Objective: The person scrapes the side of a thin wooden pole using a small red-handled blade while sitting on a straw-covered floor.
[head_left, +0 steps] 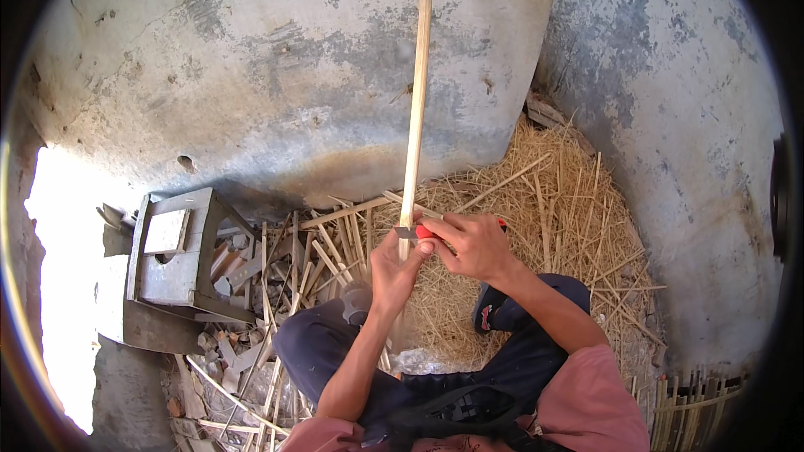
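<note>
A long pale strip of wood or bamboo (417, 109) stands nearly upright before me, running from the top of the view down between my hands. My left hand (392, 266) is closed around its lower part. In my right hand (473, 244) is a knife with a red handle (425, 232). Its short dark blade (405, 233) lies across the strip, just above my left thumb. Both thumbs are close together near the blade. How far the strip's lower end reaches behind my left hand is hard to see.
Straw-like shavings (536, 226) cover the floor ahead and to the right. Loose strips (339, 247) and rubble lie at the left, beside an overturned wooden stool (180, 243). Worn plaster walls (293, 75) stand ahead and at the right. My bent legs (536, 331) flank the work.
</note>
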Action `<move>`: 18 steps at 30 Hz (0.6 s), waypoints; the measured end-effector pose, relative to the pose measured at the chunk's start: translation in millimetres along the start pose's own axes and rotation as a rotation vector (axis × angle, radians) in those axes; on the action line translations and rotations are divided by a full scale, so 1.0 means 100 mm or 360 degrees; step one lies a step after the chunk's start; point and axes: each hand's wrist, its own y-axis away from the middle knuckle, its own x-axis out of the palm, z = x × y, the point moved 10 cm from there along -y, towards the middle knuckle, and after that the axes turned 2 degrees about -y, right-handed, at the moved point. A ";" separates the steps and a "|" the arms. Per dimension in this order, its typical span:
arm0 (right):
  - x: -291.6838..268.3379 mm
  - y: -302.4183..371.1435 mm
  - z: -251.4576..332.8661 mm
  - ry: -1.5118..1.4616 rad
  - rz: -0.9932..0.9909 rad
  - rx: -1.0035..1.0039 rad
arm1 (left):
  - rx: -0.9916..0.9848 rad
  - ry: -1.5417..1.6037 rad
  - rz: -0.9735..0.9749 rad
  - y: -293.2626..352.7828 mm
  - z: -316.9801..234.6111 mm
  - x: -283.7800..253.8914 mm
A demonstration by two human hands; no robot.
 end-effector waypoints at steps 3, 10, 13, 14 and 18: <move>0.00 0.00 0.00 0.0009 -0.0051 0.0005 | -0.0023 0.0006 -0.0021 0.00 0.00 0.01; -0.01 0.00 0.02 0.0065 -0.0106 0.0007 | -0.0077 -0.0023 -0.0101 0.01 0.08 -0.06; -0.01 -0.01 0.00 0.0032 -0.0159 0.0053 | -0.0048 -0.0122 -0.0161 0.03 0.09 -0.06; -0.02 -0.01 -0.01 0.0018 -0.0164 0.0061 | -0.0007 -0.0152 -0.0168 0.02 0.05 -0.05; 0.02 -0.01 -0.06 -0.0023 -0.0150 0.0114 | -0.0005 -0.0158 -0.0142 0.00 -0.03 -0.02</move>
